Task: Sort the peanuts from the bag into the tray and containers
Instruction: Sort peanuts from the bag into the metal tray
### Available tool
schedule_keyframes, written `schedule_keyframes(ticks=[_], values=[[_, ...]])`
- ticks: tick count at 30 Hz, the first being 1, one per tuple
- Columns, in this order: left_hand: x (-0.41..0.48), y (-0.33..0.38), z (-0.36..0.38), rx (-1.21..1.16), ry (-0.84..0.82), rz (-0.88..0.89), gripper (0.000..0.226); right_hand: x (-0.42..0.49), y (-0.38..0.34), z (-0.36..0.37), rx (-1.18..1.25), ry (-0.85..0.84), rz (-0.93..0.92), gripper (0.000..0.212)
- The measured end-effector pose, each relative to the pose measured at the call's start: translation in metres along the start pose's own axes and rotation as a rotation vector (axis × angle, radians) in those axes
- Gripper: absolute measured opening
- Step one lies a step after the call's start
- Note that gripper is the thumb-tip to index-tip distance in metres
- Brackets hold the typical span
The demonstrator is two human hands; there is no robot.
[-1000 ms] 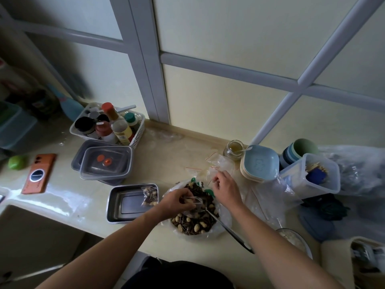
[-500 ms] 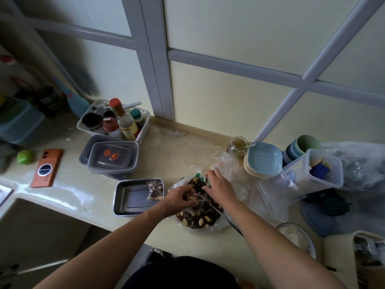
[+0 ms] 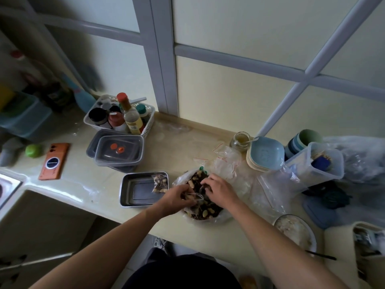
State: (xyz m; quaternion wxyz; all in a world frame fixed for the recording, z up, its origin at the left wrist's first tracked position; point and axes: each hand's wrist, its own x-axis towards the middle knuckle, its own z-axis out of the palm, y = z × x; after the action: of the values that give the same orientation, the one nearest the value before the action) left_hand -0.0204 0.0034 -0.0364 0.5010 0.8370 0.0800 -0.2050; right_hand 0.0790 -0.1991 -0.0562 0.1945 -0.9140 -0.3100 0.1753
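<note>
Head view: left hand (image 3: 177,199) pinches a small clear pouch (image 3: 196,196) over the peanut bag (image 3: 224,217); right hand (image 3: 221,189) curls into the peanuts (image 3: 191,182), grip unclear.

Orange phone (image 3: 54,161), silver tray (image 3: 125,189)

Your right hand (image 3: 220,189) comes off the far rim of the bag (image 3: 177,182) and now sits among the peanuts (image 3: 199,177), close to your left hand (image 3: 177,198).
</note>
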Motion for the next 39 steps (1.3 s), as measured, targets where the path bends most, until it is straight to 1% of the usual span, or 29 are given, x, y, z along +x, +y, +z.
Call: schedule_keyframes(ticks=[1,2,5,7,9,11,13,15,17,21,24,27,30,36,39], values=[[-0.001,0.0,0.001,-0.005,0.002,-0.001,0.02,-0.003,0.0,0.001,0.006,-0.029,0.029,0.031],[-0.002,0.0,0.002,-0.007,0.004,0.0,0.02,-0.005,0.001,0.002,0.019,-0.018,0.073,0.033],[-0.006,0.002,0.004,0.006,0.034,0.001,0.021,-0.013,0.002,0.003,0.097,0.09,0.197,0.023],[-0.008,0.002,0.005,-0.007,0.066,-0.006,0.022,-0.018,-0.002,0.001,0.183,0.116,0.213,0.019],[-0.009,0.003,0.007,-0.07,0.095,-0.022,0.023,-0.025,-0.014,-0.004,0.292,0.043,0.19,0.023],[-0.012,0.006,0.007,-0.21,0.099,-0.049,0.024,-0.036,-0.028,-0.009,0.444,-0.042,0.187,0.028],[-0.015,0.011,0.007,-0.354,0.104,-0.061,0.022,-0.048,-0.036,-0.009,0.625,-0.036,0.23,0.025],[-0.019,0.02,0.009,-0.434,0.111,-0.035,0.014,-0.059,-0.04,-0.004,0.759,0.025,0.272,0.012],[-0.022,0.028,0.011,-0.493,0.088,-0.016,0.004,-0.065,-0.041,0.001,0.808,0.096,0.311,0.002],[-0.028,0.039,0.018,-0.65,0.027,-0.072,0.006,-0.075,-0.046,0.004,0.897,0.275,0.374,0.009],[-0.029,0.04,0.024,-0.79,0.027,-0.146,0.016,-0.081,-0.054,0.002,0.977,0.436,0.44,0.014],[-0.028,0.046,0.028,-0.825,0.054,-0.155,0.02,-0.085,-0.065,0.002,1.071,0.529,0.485,0.015],[-0.031,0.057,0.031,-0.857,0.08,-0.147,0.012,-0.087,-0.075,0.001,1.182,0.585,0.516,0.01],[-0.029,0.054,0.036,-0.77,0.165,-0.071,0.007,-0.09,-0.081,0.005,1.254,0.703,0.522,0.006],[-0.032,0.055,0.037,-0.79,0.168,-0.027,0.013,-0.095,-0.079,0.003,1.275,0.705,0.487,0.005]])
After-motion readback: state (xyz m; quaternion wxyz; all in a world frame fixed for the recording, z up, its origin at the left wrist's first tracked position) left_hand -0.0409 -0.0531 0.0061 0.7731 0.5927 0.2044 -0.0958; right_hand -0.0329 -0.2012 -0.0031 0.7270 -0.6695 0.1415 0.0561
